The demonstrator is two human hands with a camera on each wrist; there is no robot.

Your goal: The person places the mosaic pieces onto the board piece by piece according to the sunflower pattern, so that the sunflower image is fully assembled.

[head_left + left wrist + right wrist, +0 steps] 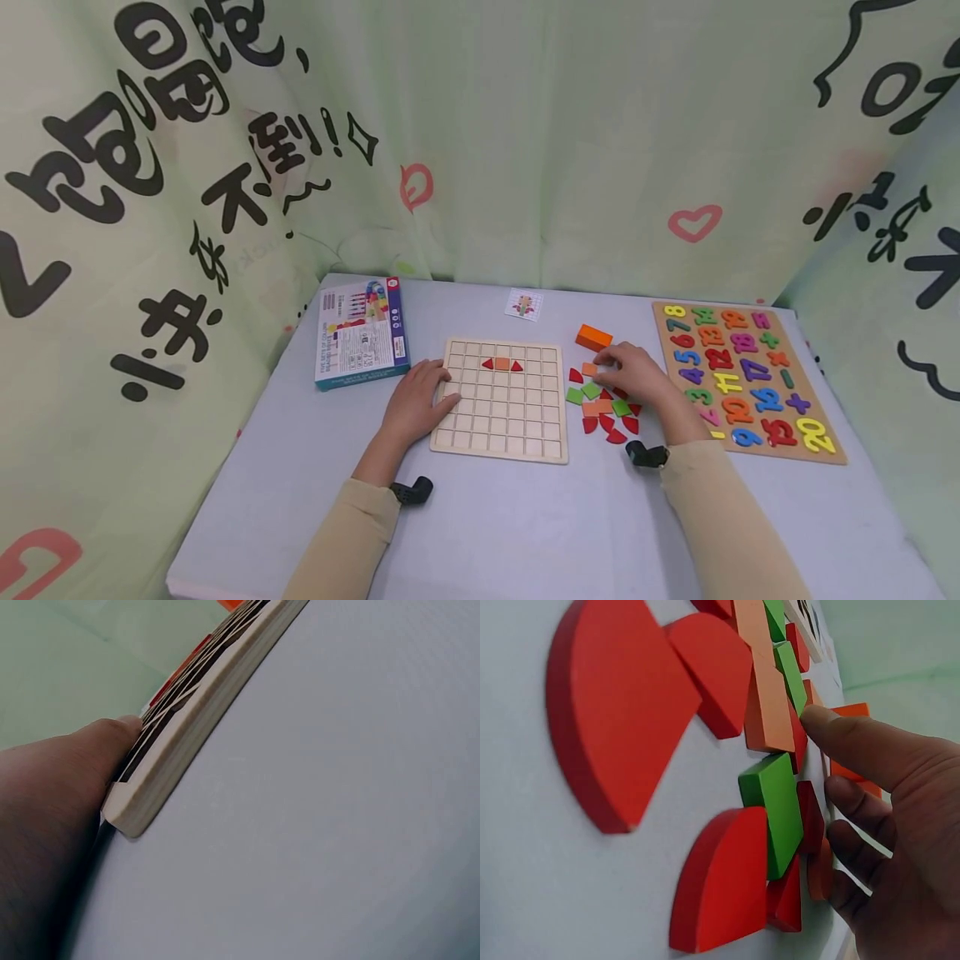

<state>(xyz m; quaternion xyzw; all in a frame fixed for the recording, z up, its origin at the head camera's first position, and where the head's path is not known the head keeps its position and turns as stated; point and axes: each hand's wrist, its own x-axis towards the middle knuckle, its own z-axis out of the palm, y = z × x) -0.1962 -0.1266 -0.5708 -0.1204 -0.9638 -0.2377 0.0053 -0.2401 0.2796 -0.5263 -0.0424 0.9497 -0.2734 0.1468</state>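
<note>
A square wooden grid board (498, 417) lies flat on the table, with an orange square block (502, 364) between two red triangles (488, 364) near its top. My left hand (412, 400) rests at its left edge, thumb over the grid; the left wrist view shows the hand against the board's side (202, 712). Right of the board, my right hand (633, 373) pinches another orange square block (589, 368) at the thumb tip; the index fingertip is hidden in the right wrist view. Below it lie green blocks (780, 814) and red quarter-round pieces (615, 697).
An orange box-shaped block (594, 337) lies beyond my right hand. A small pattern card (523, 305) lies behind the board. The printed box (360, 333) is at the left; a number puzzle board (750, 383) lies at the right, beside my right forearm. A printed curtain (480, 150) surrounds the table.
</note>
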